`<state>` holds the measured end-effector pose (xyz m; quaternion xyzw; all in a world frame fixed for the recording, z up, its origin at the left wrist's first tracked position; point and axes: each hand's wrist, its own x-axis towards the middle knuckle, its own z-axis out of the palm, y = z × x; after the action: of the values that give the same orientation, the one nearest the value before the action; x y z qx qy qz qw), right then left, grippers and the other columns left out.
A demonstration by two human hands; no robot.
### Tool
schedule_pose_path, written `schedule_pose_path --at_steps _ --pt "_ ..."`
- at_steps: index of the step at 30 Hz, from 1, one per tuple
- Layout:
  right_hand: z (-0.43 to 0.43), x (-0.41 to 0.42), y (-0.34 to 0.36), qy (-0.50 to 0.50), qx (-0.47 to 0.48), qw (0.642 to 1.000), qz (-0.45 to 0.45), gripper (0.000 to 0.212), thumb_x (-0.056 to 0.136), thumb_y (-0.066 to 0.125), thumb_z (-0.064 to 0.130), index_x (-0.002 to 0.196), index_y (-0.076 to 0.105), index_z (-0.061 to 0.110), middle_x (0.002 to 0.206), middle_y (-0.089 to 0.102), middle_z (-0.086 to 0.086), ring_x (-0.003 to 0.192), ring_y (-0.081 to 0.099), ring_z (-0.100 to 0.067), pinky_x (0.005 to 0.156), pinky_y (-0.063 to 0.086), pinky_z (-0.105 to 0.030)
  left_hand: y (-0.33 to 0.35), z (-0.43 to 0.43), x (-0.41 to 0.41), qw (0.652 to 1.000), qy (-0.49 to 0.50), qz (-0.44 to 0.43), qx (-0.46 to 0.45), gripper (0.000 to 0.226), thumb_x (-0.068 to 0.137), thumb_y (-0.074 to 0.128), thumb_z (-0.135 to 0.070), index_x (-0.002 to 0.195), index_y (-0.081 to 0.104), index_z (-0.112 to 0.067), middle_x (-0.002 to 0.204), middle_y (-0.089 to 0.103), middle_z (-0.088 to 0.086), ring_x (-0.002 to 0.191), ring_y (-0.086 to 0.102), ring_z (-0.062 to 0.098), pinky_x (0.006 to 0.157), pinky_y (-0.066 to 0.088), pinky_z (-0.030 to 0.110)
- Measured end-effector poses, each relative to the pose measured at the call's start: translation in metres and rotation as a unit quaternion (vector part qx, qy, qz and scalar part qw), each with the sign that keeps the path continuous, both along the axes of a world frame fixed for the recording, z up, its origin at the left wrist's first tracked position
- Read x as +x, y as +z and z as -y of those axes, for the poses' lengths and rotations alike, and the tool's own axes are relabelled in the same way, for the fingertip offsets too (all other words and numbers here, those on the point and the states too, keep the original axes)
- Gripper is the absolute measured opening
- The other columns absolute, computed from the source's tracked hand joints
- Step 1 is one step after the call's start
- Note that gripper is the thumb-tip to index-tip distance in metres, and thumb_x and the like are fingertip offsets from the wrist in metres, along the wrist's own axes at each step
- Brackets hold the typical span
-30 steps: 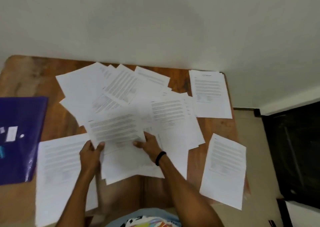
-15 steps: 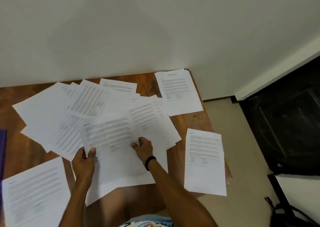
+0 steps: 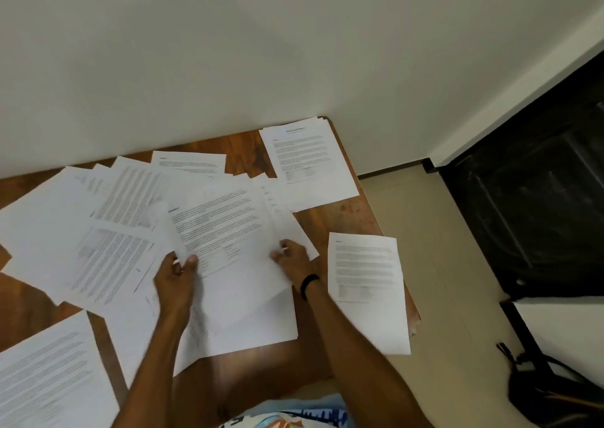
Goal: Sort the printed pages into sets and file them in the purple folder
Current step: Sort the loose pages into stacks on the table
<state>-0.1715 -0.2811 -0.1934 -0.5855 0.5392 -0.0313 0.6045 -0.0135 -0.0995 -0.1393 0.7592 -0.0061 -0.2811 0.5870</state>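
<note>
**Left hand (image 3: 176,277) and right hand (image 3: 292,257) pinch one sheet (image 3: 222,228) over the spread**

Both hands hold the same printed sheet. The left hand grips its near left corner, thumb on top and fingers curled beneath. The right hand pinches its near right edge with the thumb on the paper and the other fingers tucked under. A black wristband (image 3: 309,284) sits on that wrist. The sheet is tilted and lies above other paper on the wooden surface (image 3: 343,215).

Left of the sheet, a heap of loose pages (image 3: 65,231) fans out, the pages overlapping at different angles, several showing dense text. Under the sheet and nearer than it lies a blank-looking page (image 3: 248,323), reaching toward the person's body. Beyond the sheet and to its right, a small stack (image 3: 307,159) with a centred title rests at the far corner of the surface. Right of the sheet and apart from it lies a single page (image 3: 366,283). Its near end seems to reach past the surface edge. Nearer than the sheet and well to its left, another text page (image 3: 49,378) fills the lower corner of the view.

Further right of the sheet, off the surface, are the pale floor (image 3: 441,264), a large dark object (image 3: 539,198) too dim to identify, and a black bag (image 3: 549,391).
</note>
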Motion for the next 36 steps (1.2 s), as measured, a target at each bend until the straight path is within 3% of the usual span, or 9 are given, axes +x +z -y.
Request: schedule_pose_path --at_steps 4,9,16,21,24,27,30,33,36 --pt "0.084 -0.009 0.011 -0.11 -0.025 0.993 0.044 0.027 0.09 0.071 0.017 0.116 0.063 0.014 0.107 0.066 0.001 0.106 0.064 -0.025 0.094 0.053 -0.038 -0.006 0.029 -0.005 0.998 -0.054 -0.016 0.01 0.039 0.093 0.069 -0.018 0.13 0.059 -0.02 0.103 0.072 0.006 0.089 0.072 0.021 0.085 0.056 0.036" --pt "0.214 -0.009 0.008 -0.16 -0.092 0.982 -0.035 0.038 0.082 0.072 0.021 0.117 0.065 0.009 0.115 0.064 -0.005 0.105 0.062 -0.025 0.089 0.053 -0.033 -0.023 0.034 -0.014 0.991 -0.087 0.021 0.095 0.031 0.095 0.064 -0.015 0.124 0.058 -0.024 0.108 0.071 0.006 0.095 0.071 0.024 0.092 0.056 0.044" --pt "0.297 0.022 -0.019 -0.061 -0.143 0.972 -0.176 0.04 0.083 0.065 0.014 0.12 0.065 -0.001 0.123 0.067 -0.016 0.113 0.064 -0.032 0.095 0.051 -0.036 -0.037 0.027 -0.025 0.978 -0.09 0.037 0.185 0.022 0.096 0.062 -0.02 0.117 0.061 -0.026 0.115 0.07 -0.002 0.095 0.068 0.018 0.084 0.05 0.025" --pt "0.265 0.031 -0.008 -0.085 -0.283 0.912 -0.284 0.049 0.093 0.061 0.011 0.138 0.043 0.003 0.139 0.046 -0.027 0.128 0.045 -0.042 0.106 0.038 -0.051 -0.046 0.027 -0.025 0.97 -0.079 0.048 0.226 0.027 0.095 0.064 -0.024 0.122 0.063 -0.018 0.112 0.068 -0.007 0.095 0.065 0.01 0.089 0.052 0.03" --pt "0.203 0.04 -0.006 -0.044 -0.4 0.897 -0.183 0.046 0.093 0.06 0.01 0.137 0.047 0.008 0.133 0.052 -0.022 0.125 0.049 -0.038 0.107 0.04 -0.05 -0.055 0.029 -0.022 0.945 -0.111 0.084 0.296 0.047 0.093 0.068 -0.028 0.136 0.054 -0.015 0.132 0.058 0.01 0.121 0.057 0.03 0.096 0.047 0.037" --pt "0.127 0.06 -0.018 0.093 -0.306 0.942 -0.099 0.045 0.096 0.059 0.021 0.137 0.049 0.005 0.129 0.057 -0.021 0.121 0.054 -0.037 0.104 0.046 -0.047 -0.062 0.028 -0.025 0.871 -0.232 0.111 0.418 0.084 0.086 0.071 -0.049 0.155 0.027 -0.027 0.159 0.022 0.015 0.142 0.025 0.04 0.106 0.04 0.054" --pt "0.06 0.079 -0.026 0.177 -0.236 0.942 -0.161 0.069 0.091 0.068 0.043 0.14 0.043 0.002 0.133 0.052 -0.023 0.122 0.051 -0.038 0.101 0.045 -0.045 -0.071 0.02 -0.034 0.821 -0.331 0.099 0.454 0.102 0.084 0.069 -0.056 0.158 0.003 -0.034 0.165 -0.007 0.011 0.15 0.004 0.041 0.114 0.029 0.058" --pt "0.025 0.094 -0.028 0.199 -0.254 0.911 -0.258 0.098 0.078 0.076 0.058 0.147 0.031 0.004 0.141 0.042 -0.024 0.126 0.046 -0.036 0.104 0.042 -0.045 -0.075 0.009 -0.04 0.803 -0.366 0.11 0.458 0.103 0.088 0.066 -0.054 0.157 -0.008 -0.035 0.164 -0.018 0.012 0.15 -0.005 0.041 0.118 0.021 0.06" --pt "0.023 0.105 -0.031 0.159 -0.229 0.918 -0.283 0.098 0.075 0.082 0.051 0.146 0.029 0.009 0.138 0.043 -0.024 0.124 0.046 -0.038 0.105 0.039 -0.047 -0.075 -0.001 -0.038 0.802 -0.374 0.12 0.451 0.103 0.088 0.066 -0.053 0.157 -0.008 -0.036 0.164 -0.019 0.012 0.151 -0.005 0.041 0.119 0.021 0.059"
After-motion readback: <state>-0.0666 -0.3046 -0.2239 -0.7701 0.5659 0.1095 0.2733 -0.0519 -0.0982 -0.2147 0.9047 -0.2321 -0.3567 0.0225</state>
